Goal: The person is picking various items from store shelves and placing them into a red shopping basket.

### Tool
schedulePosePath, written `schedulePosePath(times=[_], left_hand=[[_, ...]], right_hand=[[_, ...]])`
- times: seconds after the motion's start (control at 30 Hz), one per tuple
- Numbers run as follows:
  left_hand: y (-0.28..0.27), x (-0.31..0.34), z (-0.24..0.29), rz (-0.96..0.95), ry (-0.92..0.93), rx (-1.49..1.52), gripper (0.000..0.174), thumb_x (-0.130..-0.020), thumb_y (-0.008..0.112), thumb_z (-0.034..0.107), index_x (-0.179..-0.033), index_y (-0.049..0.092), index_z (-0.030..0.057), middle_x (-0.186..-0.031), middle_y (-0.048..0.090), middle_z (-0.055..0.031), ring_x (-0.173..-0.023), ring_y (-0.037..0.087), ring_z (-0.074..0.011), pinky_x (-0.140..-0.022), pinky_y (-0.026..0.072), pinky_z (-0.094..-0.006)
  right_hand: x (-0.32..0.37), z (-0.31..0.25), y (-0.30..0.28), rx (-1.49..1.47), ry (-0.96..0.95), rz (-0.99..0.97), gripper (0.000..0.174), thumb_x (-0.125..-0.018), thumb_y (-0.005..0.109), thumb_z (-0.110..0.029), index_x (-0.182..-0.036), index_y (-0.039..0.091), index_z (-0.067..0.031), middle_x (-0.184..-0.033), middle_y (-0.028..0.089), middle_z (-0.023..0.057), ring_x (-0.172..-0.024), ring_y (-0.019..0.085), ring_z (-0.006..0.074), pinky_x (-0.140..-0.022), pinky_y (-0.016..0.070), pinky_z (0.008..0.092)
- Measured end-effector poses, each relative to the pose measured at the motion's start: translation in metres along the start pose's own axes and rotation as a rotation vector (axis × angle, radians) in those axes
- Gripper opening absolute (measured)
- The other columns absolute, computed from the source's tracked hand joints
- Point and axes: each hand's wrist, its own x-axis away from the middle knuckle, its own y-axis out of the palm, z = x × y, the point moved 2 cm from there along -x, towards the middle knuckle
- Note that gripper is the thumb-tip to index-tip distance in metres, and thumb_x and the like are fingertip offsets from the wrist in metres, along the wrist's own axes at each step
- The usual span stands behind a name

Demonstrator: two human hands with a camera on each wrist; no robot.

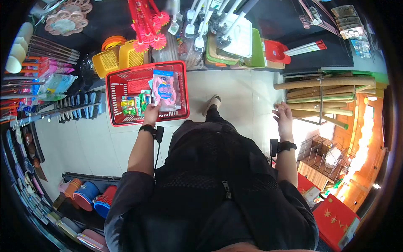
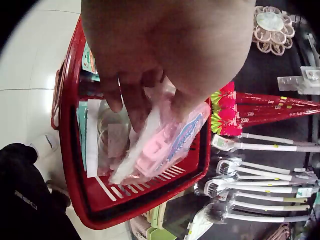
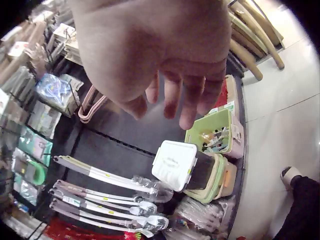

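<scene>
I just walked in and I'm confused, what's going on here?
A person's left hand holds a pink packet in or just over a red basket; I can't tell which. Green packets lie inside the basket. The right hand is off to the side, holding nothing. Brushes are nearby.

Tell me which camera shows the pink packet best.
The head view: the pink packet shows its front almost whole. The left wrist view shows it obliquely, partly behind the left hand; the right wrist view doesn't show it.
</scene>
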Motion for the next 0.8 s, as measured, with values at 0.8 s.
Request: schedulePosePath(times=[0.8], left_hand=[[0.021,0.14,0.216,-0.575,0.506,0.261,0.018,-0.086,0.059,0.0,-0.101,0.05,0.006,-0.1,0.061,-0.0032,-0.093,0.057,-0.0091,-0.084,0.0442,-0.025]], right_hand=[[0.042,-0.157,0.194,-0.024,-0.49,-0.968,0.041,-0.09,0.057,-0.007,-0.129,0.044,-0.005,-0.111,0.06,0.0064,-0.102,0.057,0.0143,-0.087,0.0454,0.0277]])
